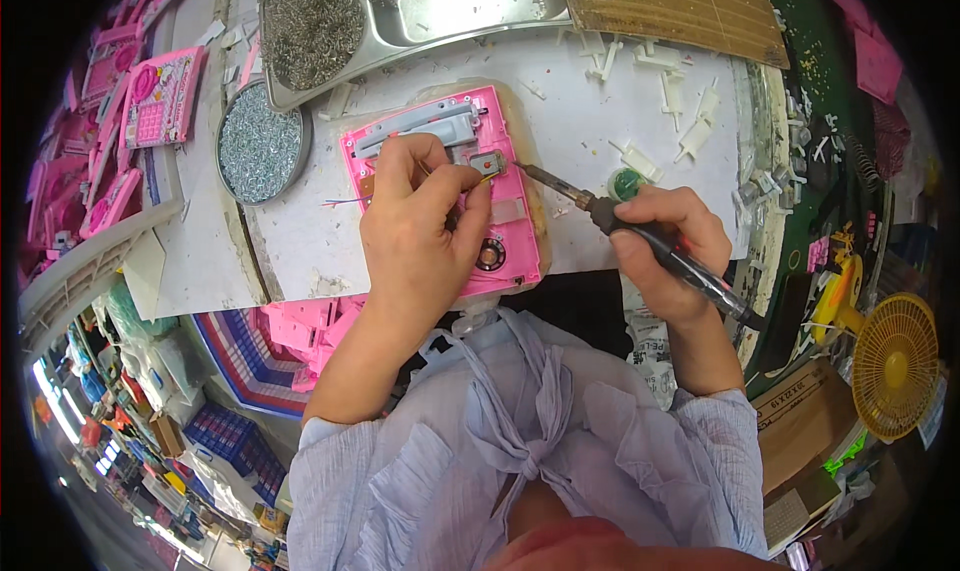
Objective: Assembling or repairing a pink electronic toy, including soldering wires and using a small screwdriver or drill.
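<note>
A pink plastic toy housing (515, 241) lies on the table in front of me, its inside facing up. A grey plastic piece (450, 126) and a round speaker (491, 254) sit in it. My left hand (420, 211) rests over the housing, thumb and fingertips pinched beside a small silver metal part (488, 164). What the fingertips hold is too small to make out. Thin wires (345, 202) stick out at the housing's left edge. My right hand (670, 246) is wrapped round the black handle of a soldering iron (640, 229), whose tip is at the housing's right edge by the metal part.
A round dish of screws (262, 146) stands left, a metal tray (385, 46) with springs at the back. White plastic pieces (690, 121) and a small green-topped round thing (625, 183) lie right. Pink housings (160, 101) pile up far left; a yellow fan (895, 366) is right.
</note>
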Demonstrator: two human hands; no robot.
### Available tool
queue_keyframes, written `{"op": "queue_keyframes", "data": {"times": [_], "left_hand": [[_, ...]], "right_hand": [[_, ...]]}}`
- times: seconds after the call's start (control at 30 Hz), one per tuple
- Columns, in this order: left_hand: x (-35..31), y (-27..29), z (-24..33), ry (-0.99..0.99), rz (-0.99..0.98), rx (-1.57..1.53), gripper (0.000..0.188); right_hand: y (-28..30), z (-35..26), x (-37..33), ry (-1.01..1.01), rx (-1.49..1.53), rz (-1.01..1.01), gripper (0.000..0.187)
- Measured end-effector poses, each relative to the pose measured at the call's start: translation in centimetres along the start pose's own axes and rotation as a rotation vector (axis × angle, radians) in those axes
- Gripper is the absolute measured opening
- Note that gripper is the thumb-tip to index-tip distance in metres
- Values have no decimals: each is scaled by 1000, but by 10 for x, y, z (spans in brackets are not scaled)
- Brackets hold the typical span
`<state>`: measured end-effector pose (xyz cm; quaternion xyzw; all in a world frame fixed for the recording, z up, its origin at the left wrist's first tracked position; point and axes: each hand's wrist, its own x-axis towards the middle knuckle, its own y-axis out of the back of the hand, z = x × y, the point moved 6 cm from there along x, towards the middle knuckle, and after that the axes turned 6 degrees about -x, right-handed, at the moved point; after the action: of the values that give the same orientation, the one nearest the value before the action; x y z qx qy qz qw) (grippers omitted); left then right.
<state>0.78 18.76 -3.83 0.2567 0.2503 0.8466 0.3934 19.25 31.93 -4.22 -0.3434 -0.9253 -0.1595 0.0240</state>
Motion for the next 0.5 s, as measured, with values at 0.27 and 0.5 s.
{"op": "queue_keyframes", "data": {"times": [0.27,0.5], "left_hand": [[2,0,2,28,-33,36,11],[3,0,4,44,-40,54,9]], "right_hand": [[-2,2,1,26,22,6,22],[-9,-4,6,46,-35,-50,21]]}}
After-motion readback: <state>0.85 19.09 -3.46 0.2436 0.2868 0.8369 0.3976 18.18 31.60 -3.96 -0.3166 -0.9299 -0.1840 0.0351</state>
